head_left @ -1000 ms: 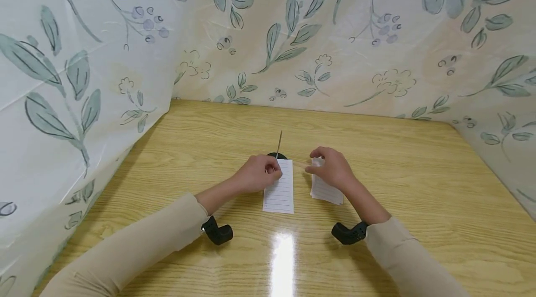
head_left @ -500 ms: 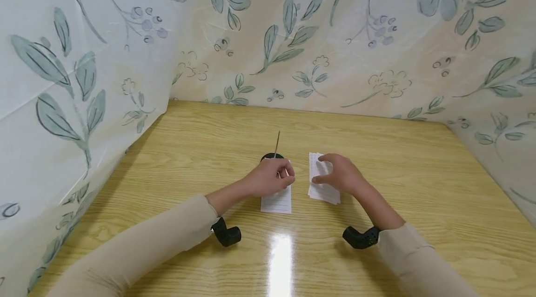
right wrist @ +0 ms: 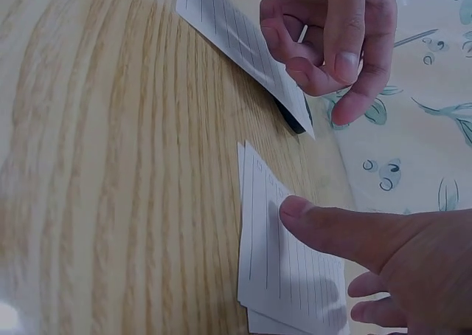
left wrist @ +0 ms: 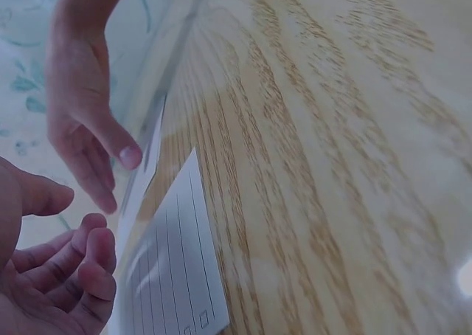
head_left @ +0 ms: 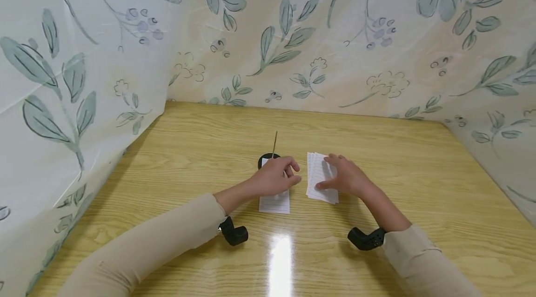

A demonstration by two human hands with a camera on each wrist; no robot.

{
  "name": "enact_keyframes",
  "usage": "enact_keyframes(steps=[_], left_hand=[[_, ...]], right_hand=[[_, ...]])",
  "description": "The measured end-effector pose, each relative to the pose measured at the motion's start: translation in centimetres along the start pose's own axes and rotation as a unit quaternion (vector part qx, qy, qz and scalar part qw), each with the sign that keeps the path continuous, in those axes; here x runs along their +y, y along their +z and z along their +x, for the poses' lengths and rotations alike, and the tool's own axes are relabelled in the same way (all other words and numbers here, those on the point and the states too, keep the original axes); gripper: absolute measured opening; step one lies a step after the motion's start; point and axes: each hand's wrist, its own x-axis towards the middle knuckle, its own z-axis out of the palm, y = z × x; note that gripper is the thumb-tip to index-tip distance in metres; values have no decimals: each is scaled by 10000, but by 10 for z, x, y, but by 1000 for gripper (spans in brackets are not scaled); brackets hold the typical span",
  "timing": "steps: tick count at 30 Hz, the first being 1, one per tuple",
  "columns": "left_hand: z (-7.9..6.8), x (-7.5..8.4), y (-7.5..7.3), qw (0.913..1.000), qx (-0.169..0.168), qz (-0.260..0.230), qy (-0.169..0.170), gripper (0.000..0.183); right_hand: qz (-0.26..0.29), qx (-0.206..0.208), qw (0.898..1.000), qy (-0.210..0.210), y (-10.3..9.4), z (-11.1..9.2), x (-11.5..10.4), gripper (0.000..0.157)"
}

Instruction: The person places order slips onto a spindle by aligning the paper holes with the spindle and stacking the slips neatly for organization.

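A paper spike [head_left: 274, 143], a thin metal rod on a round black base, stands near the table's middle. One lined paper slip [head_left: 274, 205] lies partly over that base. My left hand [head_left: 274, 178] hovers above this slip, fingers loosely curled and holding nothing. To the right lies a small stack of lined slips [head_left: 315, 177], its edges slightly fanned. Over the stack spreads my right hand [head_left: 351, 178], thumb and fingers apart. In the right wrist view the right thumb [right wrist: 324, 224] appears to touch the top slip [right wrist: 276, 246]. The palm partly hides the stack.
The wooden table [head_left: 209, 129] runs back to a floral-patterned curtain [head_left: 293, 45], which also hangs at the left and right sides. A black device [head_left: 234, 234] sits on my left wrist and another [head_left: 366, 239] on the right. Light glares on the front tabletop.
My left hand has moved right, away from the spike and across its slip. The right hand has moved right and toward me, uncovering more of the stack, and its fingers have spread.
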Motion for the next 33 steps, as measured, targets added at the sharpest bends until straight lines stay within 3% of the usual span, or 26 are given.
enact_keyframes(steps=[12, 33], left_hand=[[7, -2, 6, 10000, 54, 57, 56, 28], [8, 1, 12, 9998, 110, 161, 60, 20]], right_hand=[[71, -90, 9999, 60, 5, -1, 4, 92], [-196, 193, 9996, 63, 13, -9, 4, 80]])
